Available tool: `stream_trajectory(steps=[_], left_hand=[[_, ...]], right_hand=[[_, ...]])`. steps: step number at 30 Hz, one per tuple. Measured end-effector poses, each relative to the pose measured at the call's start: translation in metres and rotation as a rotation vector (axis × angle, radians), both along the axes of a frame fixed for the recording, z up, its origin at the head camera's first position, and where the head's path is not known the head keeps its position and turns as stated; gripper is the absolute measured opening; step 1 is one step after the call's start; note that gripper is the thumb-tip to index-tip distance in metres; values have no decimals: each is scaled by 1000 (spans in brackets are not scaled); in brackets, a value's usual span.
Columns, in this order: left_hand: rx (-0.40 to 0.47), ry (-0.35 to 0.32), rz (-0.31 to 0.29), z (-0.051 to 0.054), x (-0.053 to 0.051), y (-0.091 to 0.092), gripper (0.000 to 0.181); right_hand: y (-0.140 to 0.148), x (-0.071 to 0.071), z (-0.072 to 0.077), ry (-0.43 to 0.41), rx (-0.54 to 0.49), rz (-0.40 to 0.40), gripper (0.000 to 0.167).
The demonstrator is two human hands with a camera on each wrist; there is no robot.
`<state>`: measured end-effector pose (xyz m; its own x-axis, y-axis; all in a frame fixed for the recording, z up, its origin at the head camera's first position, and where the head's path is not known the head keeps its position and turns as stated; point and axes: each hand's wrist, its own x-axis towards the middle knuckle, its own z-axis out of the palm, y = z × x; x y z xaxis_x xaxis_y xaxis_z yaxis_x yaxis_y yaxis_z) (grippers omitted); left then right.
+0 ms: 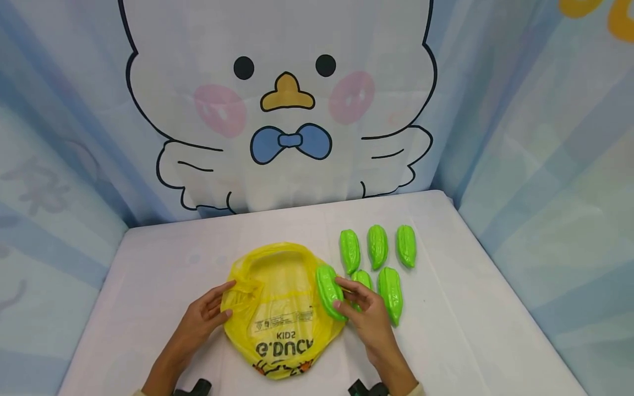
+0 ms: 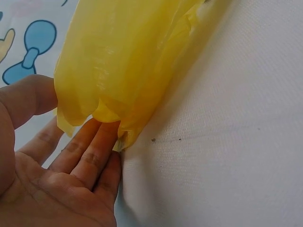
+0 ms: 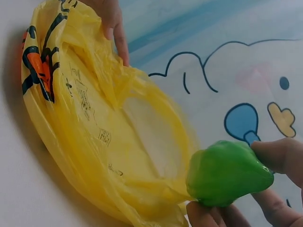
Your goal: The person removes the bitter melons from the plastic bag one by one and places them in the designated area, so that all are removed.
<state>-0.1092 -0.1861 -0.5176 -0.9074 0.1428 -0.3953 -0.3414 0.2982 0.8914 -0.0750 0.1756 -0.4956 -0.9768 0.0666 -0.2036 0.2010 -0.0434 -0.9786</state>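
A yellow plastic bag (image 1: 284, 308) printed with "G.DUCK KIDS" lies on the white table, its mouth spread toward the back. My left hand (image 1: 203, 316) holds the bag's left edge; the left wrist view shows the thumb and fingers (image 2: 92, 153) around the thin yellow film. In my right hand (image 1: 369, 316) is a glossy green toy bitter melon (image 1: 328, 291), pinched between thumb and fingers at the bag's right rim. Seen end-on in the right wrist view, the melon (image 3: 229, 174) is lobed and stands beside the bag's opening.
Several more green toy bitter melons (image 1: 391, 294) lie in two rows right of the bag, one partly hidden behind my right hand. The white tabletop (image 1: 465, 308) extends to the right. A curtain (image 1: 287, 181) with a cartoon bird hangs behind the table.
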Motion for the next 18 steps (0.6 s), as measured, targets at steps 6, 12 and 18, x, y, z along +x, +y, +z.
stream_trajectory(steps=[6,12,18], left_hand=[[-14,-7,-4,1,-1,0,69],[-8,-10,-8,2,-1,0,70],[-6,-9,-11,4,0,0,69]], right_hand=[[5,0,-5,-1,28,-14,47],[17,3,-4,12,59,-60,47],[28,5,0,20,53,-91,48]])
